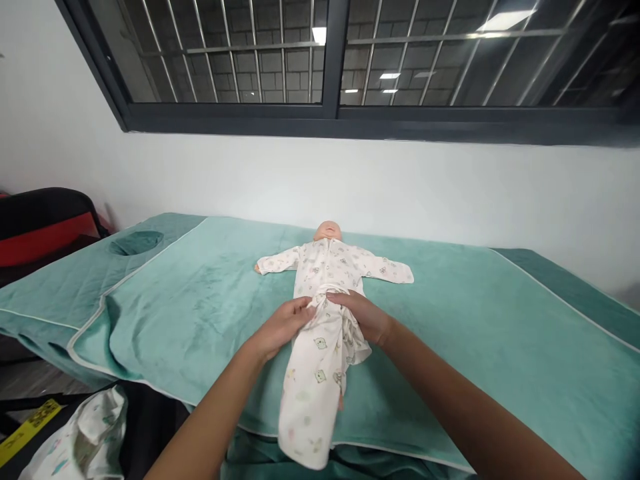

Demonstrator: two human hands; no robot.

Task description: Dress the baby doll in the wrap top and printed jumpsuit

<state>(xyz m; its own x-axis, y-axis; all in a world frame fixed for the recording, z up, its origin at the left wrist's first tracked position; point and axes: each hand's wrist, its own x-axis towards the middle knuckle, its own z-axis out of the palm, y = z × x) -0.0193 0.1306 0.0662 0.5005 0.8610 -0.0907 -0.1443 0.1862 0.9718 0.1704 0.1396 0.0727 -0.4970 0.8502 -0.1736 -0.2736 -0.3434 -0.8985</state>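
Observation:
A baby doll point(327, 231) lies on its back with its head toward the wall. It wears a white printed long-sleeved top point(320, 263), its sleeves spread to both sides. White baby trousers point(313, 380) with small green prints cover its lower body. At the waist, my left hand point(290, 323) pinches the cloth on the left side. My right hand point(363, 313) grips the bunched waistband on the right, thumb on top. One trouser leg stretches toward me, and the other is crumpled under my right hand. A bit of the doll's leg shows beside the long trouser leg.
A green padded bed point(200, 307) with a face hole point(136, 243) stands against the white wall. At the lower left, a printed white cloth point(85, 440) lies on a black bag or seat. A red and black chair point(47, 227) stands left. A barred window is above.

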